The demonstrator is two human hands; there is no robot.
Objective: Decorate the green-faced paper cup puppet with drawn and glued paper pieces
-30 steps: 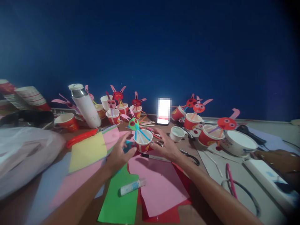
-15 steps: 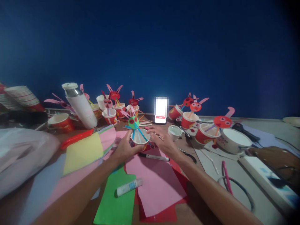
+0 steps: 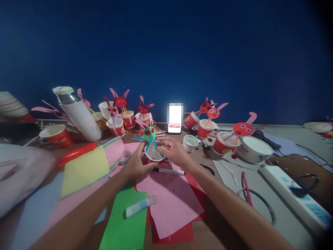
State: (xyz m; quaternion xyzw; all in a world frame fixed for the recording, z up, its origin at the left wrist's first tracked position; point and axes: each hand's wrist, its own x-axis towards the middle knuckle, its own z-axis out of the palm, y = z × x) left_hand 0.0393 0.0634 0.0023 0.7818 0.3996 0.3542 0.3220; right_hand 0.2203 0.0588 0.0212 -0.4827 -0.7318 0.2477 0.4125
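Note:
A small paper cup [image 3: 155, 157] with a white inside stands in front of me, and my left hand [image 3: 137, 160] is wrapped round its left side. Blue paper-like strips [image 3: 151, 147] rise from the cup to a green face [image 3: 149, 134] with red eyes and pink ears. My right hand [image 3: 174, 150] is closed at the cup's right rim, its fingertips against the strips. A slim red stick [image 3: 167, 147] shows between its fingers; its kind is hard to make out. A black-and-white marker [image 3: 170, 171] lies just in front of the cup.
Pink paper [image 3: 171, 205], green paper [image 3: 125, 218] and a glue stick [image 3: 139, 207] lie nearest me. Finished-looking cup figures [image 3: 115, 126] line the back. A lit phone [image 3: 174, 129], white cup [image 3: 191, 143], bottle [image 3: 80, 116], red-handled cutter [image 3: 76, 153] and power strip [image 3: 293, 198] surround the work.
My right hand has shifted left and inward over the cup, its fingers now at the blue strips. My left hand still holds the cup. The whole view has shifted slightly.

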